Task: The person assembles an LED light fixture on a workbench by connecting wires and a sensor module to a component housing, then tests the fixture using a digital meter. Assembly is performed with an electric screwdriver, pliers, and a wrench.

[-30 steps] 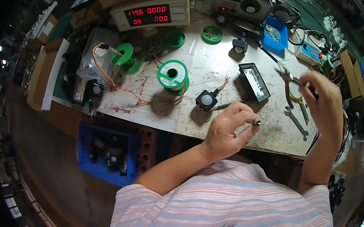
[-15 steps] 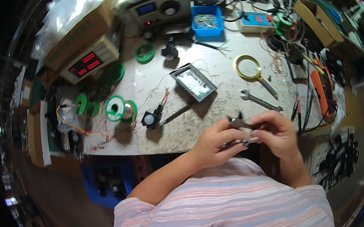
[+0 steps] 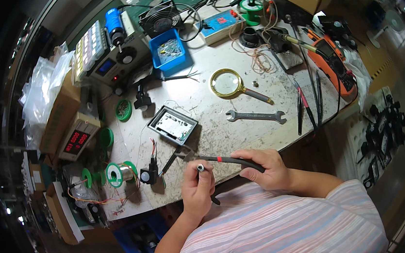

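Note:
My left hand (image 3: 198, 190) is closed around a small piece whose round, silvery end (image 3: 200, 167) points up between thumb and fingers; the rest is hidden in the grip. My right hand (image 3: 267, 169) is wrapped round the dark handle of a pliers-like tool (image 3: 230, 160) with a red band. Its metal head reaches left past the left hand, above the bench edge. A dark tip (image 3: 215, 200), perhaps the other handle, sticks out below the left hand. Just beyond lie a black sensor with a white dome (image 3: 145, 176) and an open grey box (image 3: 190, 126) with a white board.
On the bench (image 3: 211, 116) lie an open-ended wrench (image 3: 256, 116), a magnifying glass (image 3: 227, 82) and an orange multimeter (image 3: 330, 65). A solder spool (image 3: 127, 172) stands at left. Behind are a blue parts tray (image 3: 184, 62) and a power supply (image 3: 123, 61). Black parts (image 3: 381, 138) fill a right-hand tray.
The view has turned, shifting the bench. My hands, earlier close together on a dark metal piece, are farther apart. The right one now grips the pliers-like tool's handle, and the silvery end points up.

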Tool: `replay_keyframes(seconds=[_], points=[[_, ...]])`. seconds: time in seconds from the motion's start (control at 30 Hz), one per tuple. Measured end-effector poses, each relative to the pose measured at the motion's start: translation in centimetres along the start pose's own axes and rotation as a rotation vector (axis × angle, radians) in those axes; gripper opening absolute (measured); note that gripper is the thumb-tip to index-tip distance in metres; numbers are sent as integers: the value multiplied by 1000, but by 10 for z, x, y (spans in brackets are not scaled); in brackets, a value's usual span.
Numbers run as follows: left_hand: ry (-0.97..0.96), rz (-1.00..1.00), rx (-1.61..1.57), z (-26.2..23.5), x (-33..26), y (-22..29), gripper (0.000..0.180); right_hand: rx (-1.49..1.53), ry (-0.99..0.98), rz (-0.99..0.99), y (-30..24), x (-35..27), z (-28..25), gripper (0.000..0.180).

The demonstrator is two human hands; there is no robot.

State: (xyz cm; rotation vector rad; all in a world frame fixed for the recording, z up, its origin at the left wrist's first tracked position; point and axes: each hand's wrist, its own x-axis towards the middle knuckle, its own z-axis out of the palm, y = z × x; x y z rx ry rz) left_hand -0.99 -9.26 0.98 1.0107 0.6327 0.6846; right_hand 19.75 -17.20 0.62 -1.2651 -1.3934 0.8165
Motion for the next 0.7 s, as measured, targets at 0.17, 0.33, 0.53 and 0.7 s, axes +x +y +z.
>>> replay_keyframes(seconds=[0.17,0.33,0.53,0.7], points=[[36,35,492,-8,-2,-6,15,-33,14,-157,5,3,0,46],[-64,141,698,-10,-6,5,16,-7,-148,-110,2,-2,-5,49],[-122,502,730,-9,-9,-8,9,-21,-29,-136,1,-5,16,41],[-55,264,291,-23,-29,-33,17,69,-12,112,-2,-9,19,37]])
